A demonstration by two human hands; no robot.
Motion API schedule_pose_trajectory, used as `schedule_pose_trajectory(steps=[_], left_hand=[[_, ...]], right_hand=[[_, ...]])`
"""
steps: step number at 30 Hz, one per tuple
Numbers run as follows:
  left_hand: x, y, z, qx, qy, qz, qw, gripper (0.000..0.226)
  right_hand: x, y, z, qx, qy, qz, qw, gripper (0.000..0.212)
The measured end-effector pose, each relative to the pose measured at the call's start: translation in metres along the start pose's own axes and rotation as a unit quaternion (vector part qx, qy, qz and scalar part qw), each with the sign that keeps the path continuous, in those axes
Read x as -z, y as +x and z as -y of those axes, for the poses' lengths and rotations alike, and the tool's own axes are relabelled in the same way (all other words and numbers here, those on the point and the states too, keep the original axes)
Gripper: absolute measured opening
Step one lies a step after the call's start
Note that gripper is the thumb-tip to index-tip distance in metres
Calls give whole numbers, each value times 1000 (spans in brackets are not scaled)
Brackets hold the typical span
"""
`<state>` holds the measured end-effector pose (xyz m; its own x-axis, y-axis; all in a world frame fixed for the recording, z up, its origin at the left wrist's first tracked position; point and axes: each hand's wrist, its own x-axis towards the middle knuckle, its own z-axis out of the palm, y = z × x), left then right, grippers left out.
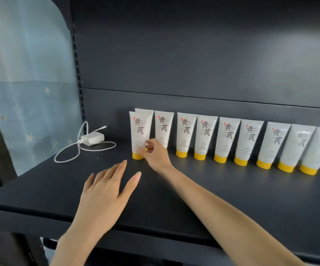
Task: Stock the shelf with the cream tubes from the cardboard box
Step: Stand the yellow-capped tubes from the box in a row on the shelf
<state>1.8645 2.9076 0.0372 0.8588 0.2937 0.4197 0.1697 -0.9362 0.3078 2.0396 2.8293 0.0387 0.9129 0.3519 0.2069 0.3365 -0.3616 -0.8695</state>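
Tube (pixel 139 134) stands leftmost on shelf (pixel 203 192), cap down. Right hand (pixel 155 156) pinches its lower part; left hand (pixel 105 191) spread above shelf. Seat it upright, let go gently, avoid knocking rear tube (pixel 145 112).

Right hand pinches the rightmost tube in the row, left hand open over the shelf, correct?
Not quite: in the head view the right hand pinches the leftmost front tube, not the rightmost. The left hand is open over the shelf.
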Motion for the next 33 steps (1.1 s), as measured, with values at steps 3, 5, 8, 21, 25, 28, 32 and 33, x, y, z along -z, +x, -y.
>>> schedule_pose_trajectory(steps=[3,5,8,21,25,28,32,33], left_hand=[[0,10,-12,-19,-1,17,1000,84],[-4,17,-23,-39,0,28,999,83],[-15,26,-37,-67,-3,53,996,84],[-51,-7,-176,-296,-126,75,944,102],[-42,-43,-233,-383,-156,71,908,97],[-41,-70,-272,-435,-170,81,880,95],[-48,-104,-322,-473,-193,119,851,87],[-51,-112,-333,-482,-199,127,844,83]], right_hand=[[26,-29,3,7,-49,-1,999,52],[54,-56,4,39,-149,-3,988,56],[101,-109,5,38,-336,-54,940,63],[261,-379,-14,-228,-523,-300,764,65],[284,-451,-14,-286,-507,-379,719,62],[297,-498,-17,-339,-496,-424,678,72],[307,-553,-29,-393,-482,-450,640,74],[308,-564,-33,-407,-482,-451,632,71]])
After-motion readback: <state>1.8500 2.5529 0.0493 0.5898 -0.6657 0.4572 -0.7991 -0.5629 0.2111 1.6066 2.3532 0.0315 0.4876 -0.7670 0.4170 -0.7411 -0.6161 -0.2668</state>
